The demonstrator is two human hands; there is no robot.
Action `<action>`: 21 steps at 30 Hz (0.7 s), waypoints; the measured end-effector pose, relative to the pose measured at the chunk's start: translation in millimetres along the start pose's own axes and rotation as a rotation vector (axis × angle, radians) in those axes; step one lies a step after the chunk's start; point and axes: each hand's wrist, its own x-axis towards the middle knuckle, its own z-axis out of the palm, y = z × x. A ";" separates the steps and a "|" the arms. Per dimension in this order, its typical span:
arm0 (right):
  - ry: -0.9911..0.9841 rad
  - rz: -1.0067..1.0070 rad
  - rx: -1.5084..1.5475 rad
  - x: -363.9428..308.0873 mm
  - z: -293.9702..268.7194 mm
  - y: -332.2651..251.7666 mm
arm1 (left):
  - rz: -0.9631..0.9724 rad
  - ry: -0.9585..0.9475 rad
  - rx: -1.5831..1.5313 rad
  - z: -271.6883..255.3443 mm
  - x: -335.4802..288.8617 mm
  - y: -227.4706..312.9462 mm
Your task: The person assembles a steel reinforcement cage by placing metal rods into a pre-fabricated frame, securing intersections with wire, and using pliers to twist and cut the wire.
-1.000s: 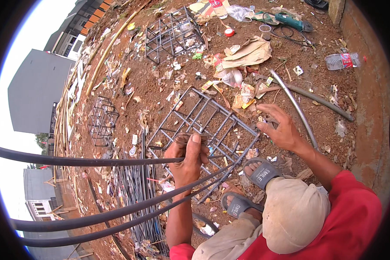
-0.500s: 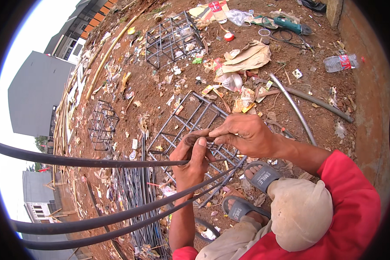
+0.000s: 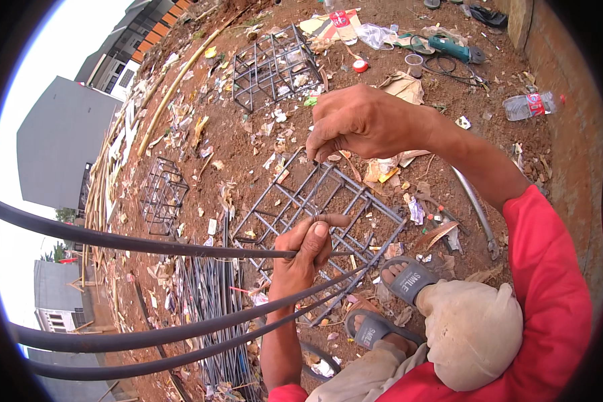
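Observation:
My left hand (image 3: pixel 304 244) is closed around the topmost of several dark steel bars (image 3: pixel 147 249) that run in from the left. Its thumb is pressed against the curled fingers, and the index finger points right. What looks like fine wire shows at that finger, too thin to be sure of. Higher up and to the right, my right hand (image 3: pixel 358 124) is raised with its fingertips pinched together. Whatever lies in the pinch, if anything, is hidden. Beneath both hands a welded-looking steel bar cage (image 3: pixel 375 204) rests on the dirt, partly covered by the left hand and bars.
Two more bar cages (image 3: pixel 275 70) (image 3: pixel 164 195) stand farther off. A bundle of thin rods (image 3: pixel 211 315) lies at lower left. Toward the upper right are a green angle grinder (image 3: pixel 449 48), a plastic bottle (image 3: pixel 528 106) and a metal pipe (image 3: pixel 474 201). Litter covers the soil beside a wall (image 3: pixel 569 134).
My right hand has left my left hand, where the two were working together, and has risen up and away. The left hand has stayed on the bar, its index finger now stretched out.

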 end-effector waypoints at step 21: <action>0.212 0.569 1.009 -75.7 104.2 -20.1 | 0.087 0.063 -0.124 2.4 5.9 -22.3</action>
